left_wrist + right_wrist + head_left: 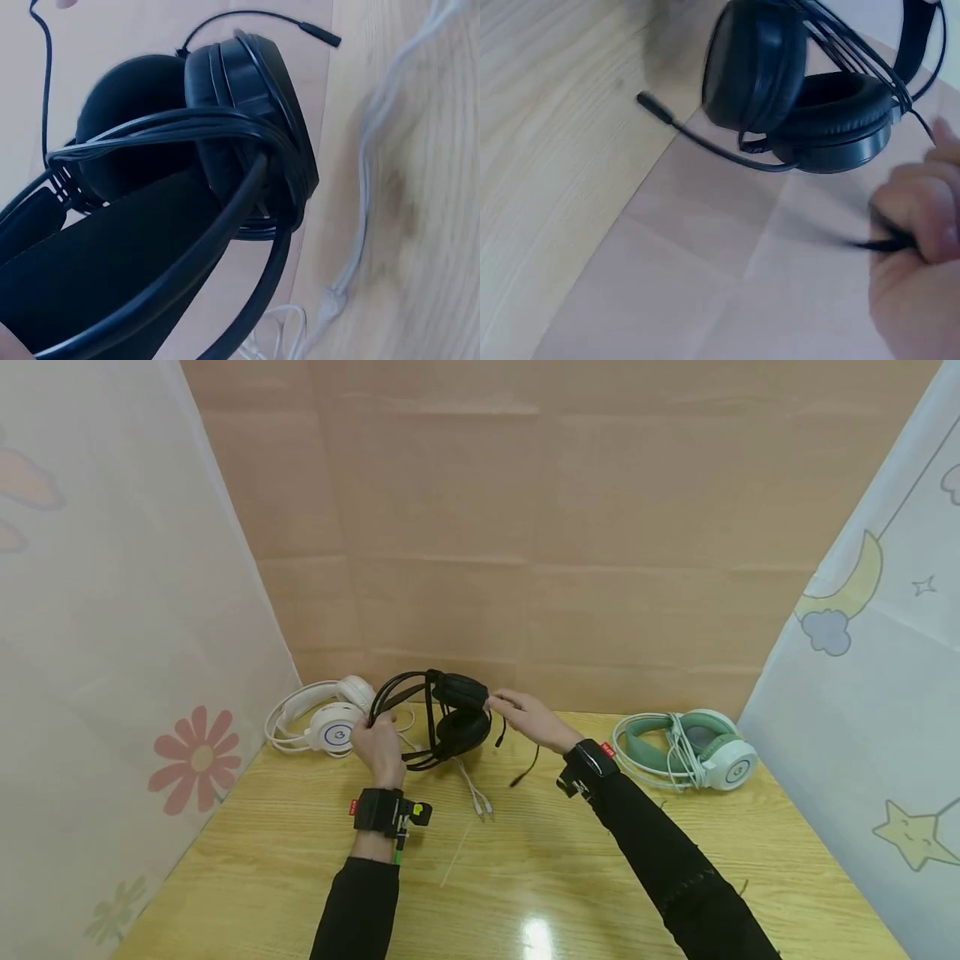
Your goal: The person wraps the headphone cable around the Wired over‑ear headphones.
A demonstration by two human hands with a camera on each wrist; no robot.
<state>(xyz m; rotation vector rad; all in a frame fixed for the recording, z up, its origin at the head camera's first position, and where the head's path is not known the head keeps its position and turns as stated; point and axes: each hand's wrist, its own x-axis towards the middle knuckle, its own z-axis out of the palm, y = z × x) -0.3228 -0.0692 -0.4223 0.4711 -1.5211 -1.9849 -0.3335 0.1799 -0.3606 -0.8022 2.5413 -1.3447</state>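
Observation:
A black headset (462, 731) with two padded ear cups and a thin boom microphone (712, 150) is held above the wooden table. My left hand (380, 748) grips it by the headband (112, 255). Loops of black cable (217, 124) run around the ear cups and band. At the headset's right side, my right hand (531, 718) has its fingers curled around a dark strand of the cable (889, 244), partly hidden by the fingers and blurred. A loose black cable end (522, 773) hangs below that hand.
White headphones (333, 727) lie at the back left, near the left hand. Their white cable (474, 789) trails under the headset, with plugs on the table (600, 877). Green and white headphones (686, 750) with a bundled cable sit back right. Brown paper (540, 527) stands behind, with printed sheets either side.

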